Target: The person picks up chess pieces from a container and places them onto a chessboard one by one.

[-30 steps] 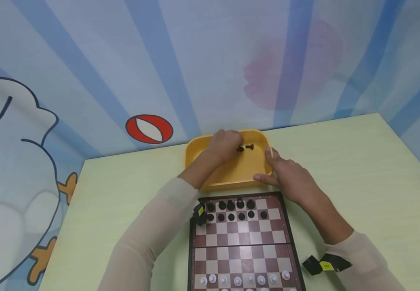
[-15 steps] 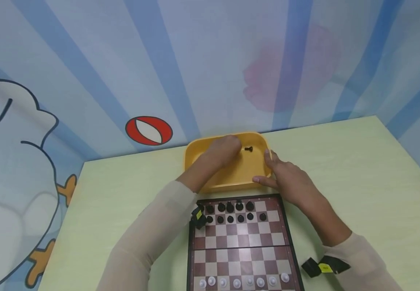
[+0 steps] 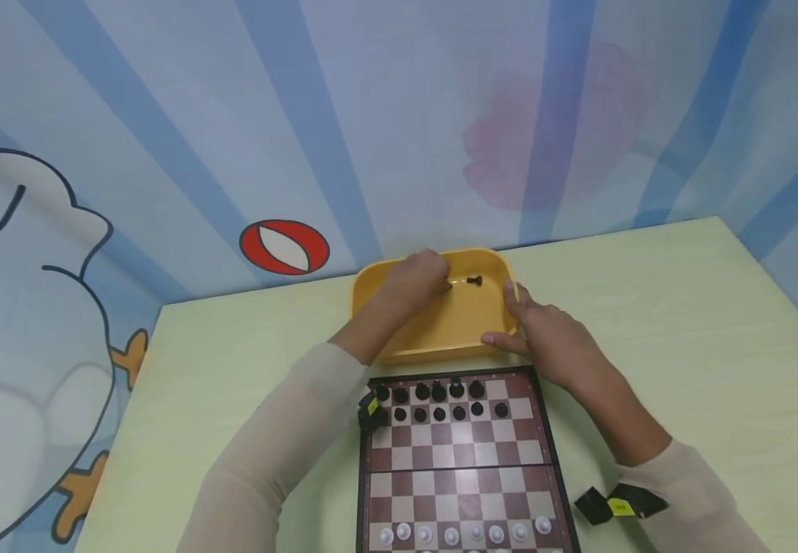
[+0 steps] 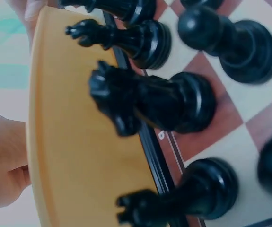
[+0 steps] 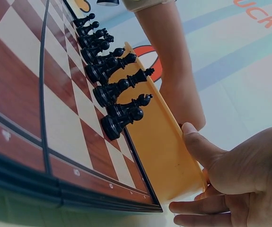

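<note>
In the head view my left hand (image 3: 415,280) reaches into a yellow tray (image 3: 454,355). Its curled fingers pinch a dark chess piece (image 3: 448,285), of which only a small end shows. Another black chess piece (image 3: 475,281) lies on its side in the tray, to the right of that hand. My right hand (image 3: 554,338) grips the tray's right end, thumb and fingers at the rim. Below the tray lies a chessboard (image 3: 461,457). Black chessmen stand on its far rows, among them a knight (image 4: 150,97) and a pawn (image 4: 230,45) in the left wrist view.
White pawns (image 3: 451,536) line the near side of the board. A patterned cloth wall (image 3: 399,123) rises behind the pale table (image 3: 682,330). Both sleeves carry black wrist devices (image 3: 373,411); the left one hangs over the board's far left corner, beside black pieces.
My left hand moved right over the dark piece, then drew back slightly left with its end showing at the fingers. The right hand stayed on the tray.
</note>
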### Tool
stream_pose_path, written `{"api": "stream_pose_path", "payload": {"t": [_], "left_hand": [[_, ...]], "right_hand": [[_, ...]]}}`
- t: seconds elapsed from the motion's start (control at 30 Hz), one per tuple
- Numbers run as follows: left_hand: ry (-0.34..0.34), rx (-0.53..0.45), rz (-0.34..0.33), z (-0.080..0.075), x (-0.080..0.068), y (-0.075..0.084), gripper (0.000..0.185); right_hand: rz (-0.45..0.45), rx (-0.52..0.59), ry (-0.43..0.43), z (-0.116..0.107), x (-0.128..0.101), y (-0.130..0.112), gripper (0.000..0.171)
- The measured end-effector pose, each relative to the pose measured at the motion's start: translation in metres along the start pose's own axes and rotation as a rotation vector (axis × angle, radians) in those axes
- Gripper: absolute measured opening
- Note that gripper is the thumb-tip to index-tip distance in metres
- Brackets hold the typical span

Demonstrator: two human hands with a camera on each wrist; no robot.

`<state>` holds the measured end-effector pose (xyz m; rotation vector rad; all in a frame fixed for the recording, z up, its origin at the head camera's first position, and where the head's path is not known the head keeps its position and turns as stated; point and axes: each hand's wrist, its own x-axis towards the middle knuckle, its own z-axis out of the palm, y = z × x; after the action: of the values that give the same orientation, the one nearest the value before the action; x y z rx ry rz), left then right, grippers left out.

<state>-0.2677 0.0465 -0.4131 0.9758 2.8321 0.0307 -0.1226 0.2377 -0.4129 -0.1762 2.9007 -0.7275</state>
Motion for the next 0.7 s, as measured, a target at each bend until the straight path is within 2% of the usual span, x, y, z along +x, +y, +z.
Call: {"api": "stream_pose_path", "payload": {"t": [0.23, 0.5, 0.7], "left_hand": [[-0.014, 0.078, 0.027, 0.0052, 0.0027, 0.0046, 0.020], [-0.082, 0.198, 0.057, 0.0014, -0.0002, 0.0088, 0.020], [-0.107, 0.200, 0.054, 0.0020, -0.0031, 0.0051, 0.020]], "right_hand": [[0.001, 0.010, 0.004, 0.0051, -0.0002, -0.0039, 0.097], [-0.011, -0.008, 0.013, 0.0051, 0.0040, -0.0053, 0.098], [-0.018, 0.002, 0.019, 0.0069, 0.0076, -0.0064, 0.098]]}}
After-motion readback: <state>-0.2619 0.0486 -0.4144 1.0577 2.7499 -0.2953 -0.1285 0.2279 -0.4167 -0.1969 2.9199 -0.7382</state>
